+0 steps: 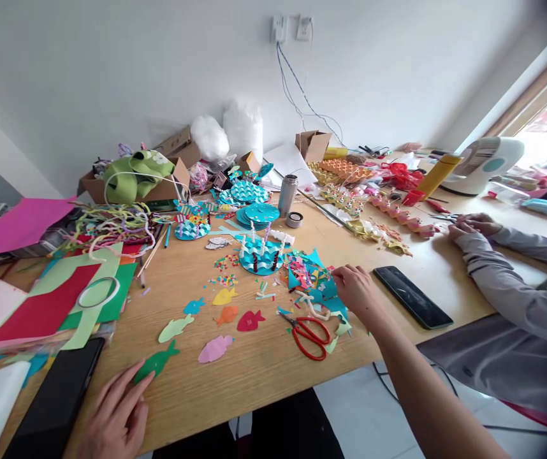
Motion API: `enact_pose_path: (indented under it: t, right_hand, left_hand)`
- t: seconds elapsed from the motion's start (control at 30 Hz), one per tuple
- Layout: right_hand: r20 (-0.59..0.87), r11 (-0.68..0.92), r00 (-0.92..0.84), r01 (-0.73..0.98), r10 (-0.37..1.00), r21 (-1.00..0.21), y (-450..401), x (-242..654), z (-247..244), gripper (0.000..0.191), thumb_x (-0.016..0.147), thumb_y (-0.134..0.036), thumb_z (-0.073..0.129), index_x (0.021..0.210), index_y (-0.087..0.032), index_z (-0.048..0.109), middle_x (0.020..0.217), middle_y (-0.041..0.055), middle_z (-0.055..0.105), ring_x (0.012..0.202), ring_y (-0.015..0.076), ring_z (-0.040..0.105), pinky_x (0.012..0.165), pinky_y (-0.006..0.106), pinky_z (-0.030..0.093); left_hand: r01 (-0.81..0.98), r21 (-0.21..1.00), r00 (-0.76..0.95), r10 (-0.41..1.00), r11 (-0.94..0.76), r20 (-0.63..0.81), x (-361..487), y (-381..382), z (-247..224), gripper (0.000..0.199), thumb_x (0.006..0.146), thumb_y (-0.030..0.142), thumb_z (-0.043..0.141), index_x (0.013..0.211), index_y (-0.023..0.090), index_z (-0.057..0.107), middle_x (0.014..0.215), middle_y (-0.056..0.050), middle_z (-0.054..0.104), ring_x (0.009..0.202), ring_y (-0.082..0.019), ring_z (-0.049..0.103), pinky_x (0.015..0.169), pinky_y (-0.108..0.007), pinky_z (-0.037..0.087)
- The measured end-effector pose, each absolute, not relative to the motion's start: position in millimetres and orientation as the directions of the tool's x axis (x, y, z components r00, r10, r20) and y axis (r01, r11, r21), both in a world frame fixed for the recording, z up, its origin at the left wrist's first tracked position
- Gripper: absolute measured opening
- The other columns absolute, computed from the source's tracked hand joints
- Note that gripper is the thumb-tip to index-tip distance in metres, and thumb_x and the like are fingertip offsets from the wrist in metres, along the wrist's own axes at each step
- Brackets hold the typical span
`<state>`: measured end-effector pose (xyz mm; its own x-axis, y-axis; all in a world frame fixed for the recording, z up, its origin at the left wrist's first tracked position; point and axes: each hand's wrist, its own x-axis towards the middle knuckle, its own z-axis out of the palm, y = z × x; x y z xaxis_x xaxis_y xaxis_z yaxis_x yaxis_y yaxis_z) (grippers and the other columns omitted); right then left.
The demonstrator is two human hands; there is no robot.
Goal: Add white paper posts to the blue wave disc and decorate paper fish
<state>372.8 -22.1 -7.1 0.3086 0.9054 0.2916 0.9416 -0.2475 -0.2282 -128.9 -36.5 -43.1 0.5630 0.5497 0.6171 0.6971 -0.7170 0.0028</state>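
My left hand [118, 411] lies at the table's near left with its fingers stretched out, the tips touching a green paper fish [156, 362]. More paper fish lie beyond it: a light green one [175, 327], a pink one [215, 349], a red one [250, 320], an orange one [228, 315], a yellow one [224, 296] and a blue one [194, 306]. My right hand [356, 290] is over a heap of blue paper scraps [324, 290], fingers bent together; what they pinch is hidden. Red-handled scissors [309, 338] lie just left of it. A blue wavy paper piece with twisted posts [261, 256] stands behind.
A black phone [412, 296] lies right of my right hand. Beyond it are another person's hands [474, 226]. A steel flask [287, 194] stands mid-table, its cap [294, 220] beside it. Coloured paper sheets [48, 303] and a black slab-like object [58, 401] lie left.
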Motion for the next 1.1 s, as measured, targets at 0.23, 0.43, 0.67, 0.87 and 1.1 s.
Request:
enact_pose_path:
  t: [0.23, 0.43, 0.67, 0.87, 1.1]
  right_hand:
    - [0.214, -0.179, 0.429, 0.707, 0.878, -0.684, -40, 398, 22, 0.029, 0.083, -0.021, 0.043, 0.097, -0.019, 0.068, 0.080, 0.0071, 0.073, 0.074, 0.0193, 0.063, 0.073, 0.033, 0.048]
    - [0.210, -0.084, 0.568, 0.448, 0.796, -0.890, -57, 398, 44, 0.054, 0.075, -0.041, 0.064, 0.123, -0.021, 0.051, 0.077, 0.0062, 0.074, 0.065, 0.0177, 0.062, 0.062, 0.031, 0.049]
    - [0.013, -0.039, 0.511, 0.090, 0.860, -0.995, -51, 374, 49, 0.041, 0.060, -0.048, 0.081, 0.081, -0.018, 0.063, 0.081, 0.0112, 0.075, 0.065, 0.0183, 0.065, 0.064, 0.033, 0.053]
    - [-0.212, -0.084, 0.334, -0.360, 0.918, -0.929, -37, 331, 43, 0.029, 0.058, -0.034, 0.085, 0.073, -0.020, 0.065, 0.085, 0.0076, 0.074, 0.073, 0.0183, 0.067, 0.070, 0.031, 0.053]
    - [-0.229, -0.141, 0.165, -0.425, 0.959, -0.894, -37, 229, 32, 0.027, 0.055, -0.035, 0.086, 0.070, -0.019, 0.069, 0.086, 0.0042, 0.070, 0.086, 0.0189, 0.062, 0.078, 0.031, 0.045]
  left_hand:
    - [0.675, 0.011, 0.561, 0.524, -0.737, 0.641, -130, -36, -41, 0.025, 0.085, 0.014, 0.049, 0.107, 0.019, 0.062, 0.105, -0.009, 0.065, 0.092, -0.020, 0.061, 0.082, -0.031, 0.045]
    - [0.688, 0.027, 0.512, 0.511, -0.726, 0.691, -134, -35, -49, 0.029, 0.082, 0.013, 0.053, 0.109, 0.018, 0.061, 0.106, -0.010, 0.066, 0.091, -0.020, 0.063, 0.082, -0.031, 0.046]
    - [0.717, 0.059, 0.446, 0.522, -0.695, 0.727, -130, -39, -44, 0.041, 0.082, 0.013, 0.053, 0.123, 0.019, 0.057, 0.105, -0.008, 0.068, 0.092, -0.020, 0.064, 0.085, -0.029, 0.047]
    - [0.767, 0.120, 0.337, 0.556, -0.630, 0.760, -134, -42, -52, 0.045, 0.082, 0.014, 0.056, 0.126, 0.021, 0.056, 0.105, -0.008, 0.069, 0.092, -0.022, 0.065, 0.087, -0.032, 0.047]
    - [0.625, 0.580, -0.040, 0.720, -0.523, 0.692, -73, -62, -22, 0.035, 0.084, 0.020, 0.059, 0.119, 0.024, 0.061, 0.114, -0.008, 0.065, 0.098, -0.021, 0.063, 0.079, -0.029, 0.052]
